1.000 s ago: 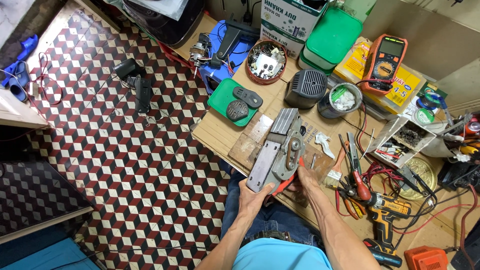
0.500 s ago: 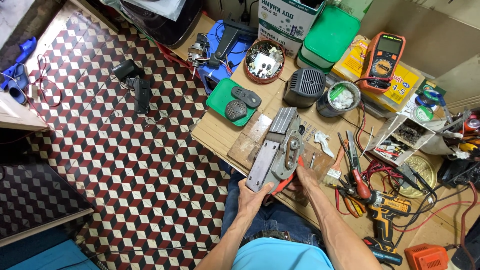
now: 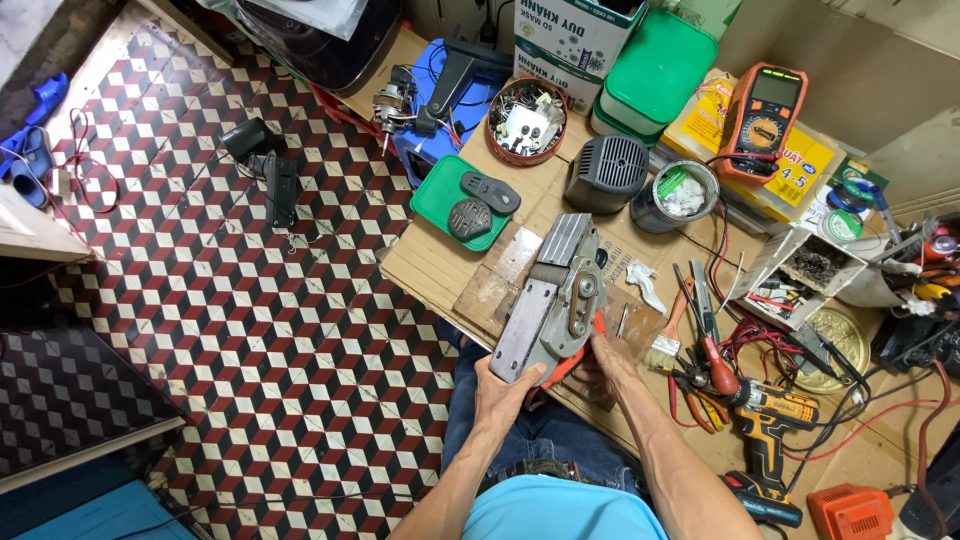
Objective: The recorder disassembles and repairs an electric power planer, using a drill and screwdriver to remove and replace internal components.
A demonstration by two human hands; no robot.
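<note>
The left hand (image 3: pixel 508 385) is gripping the near end of a grey metal planer (image 3: pixel 553 305), its fingers closed around the flat sole plate at the near left corner. The right hand (image 3: pixel 603 362) is holding the planer's near right side, fingers curled against the red body underneath; how tightly they are closing there cannot be told. The planer is lying sole-up and tilted, its near end over the near edge of the worktop (image 3: pixel 430 262) and its far end resting on a wooden board (image 3: pixel 500 285).

Just right of the planer, a paintbrush (image 3: pixel 668 335) and a red-handled screwdriver (image 3: pixel 712 350) are lying on the worktop, with a yellow drill (image 3: pixel 765 425) nearer and further right. Far of the planer, a grey vented cover (image 3: pixel 606 174) is standing beside a tin (image 3: pixel 682 196). To the far left, a green tray (image 3: pixel 452 200) is holding two dark oval parts. A red bowl (image 3: pixel 527 120) of small hardware is sitting behind it, and an orange multimeter (image 3: pixel 762 122) is lying on a yellow box at the far right.
</note>
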